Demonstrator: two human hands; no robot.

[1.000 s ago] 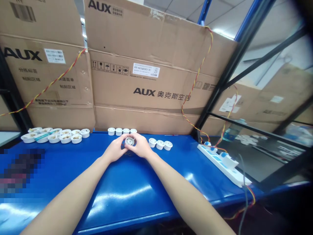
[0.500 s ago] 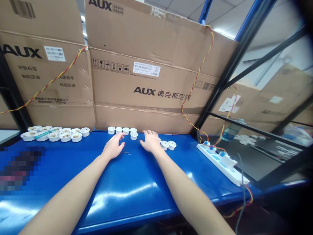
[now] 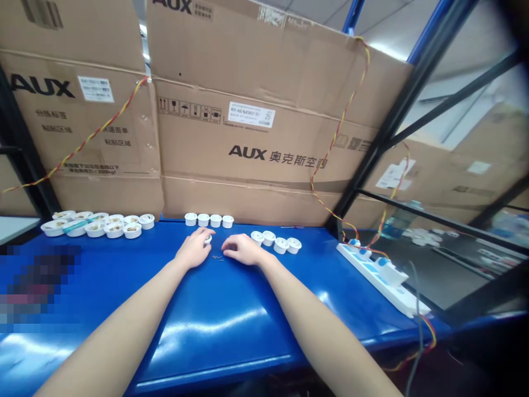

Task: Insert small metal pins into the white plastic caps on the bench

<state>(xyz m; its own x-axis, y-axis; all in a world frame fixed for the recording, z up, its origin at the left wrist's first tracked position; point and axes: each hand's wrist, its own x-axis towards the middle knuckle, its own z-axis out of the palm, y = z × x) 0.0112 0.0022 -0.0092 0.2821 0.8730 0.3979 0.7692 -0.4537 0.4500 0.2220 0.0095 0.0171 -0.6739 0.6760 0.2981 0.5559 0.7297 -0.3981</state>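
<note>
Blue tabletop (image 3: 206,336) | left hand (image 3: 194,249) grasps small white round casing (image 3: 208,240), near row of four casings (image 3: 203,220) | right hand (image 3: 243,249) curled beside thin metal pins (image 3: 217,257) (cannot tell whether it pinches anything)

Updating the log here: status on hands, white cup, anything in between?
Left hand around small white cup, cup partly hidden. Right hand curled, any hold unclear. Small metal pieces lie on blue tabletop between them.

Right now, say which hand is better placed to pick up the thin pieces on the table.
Right hand, probably: its fingers are close to the thin pieces; the left hand holds a white cup.
</note>
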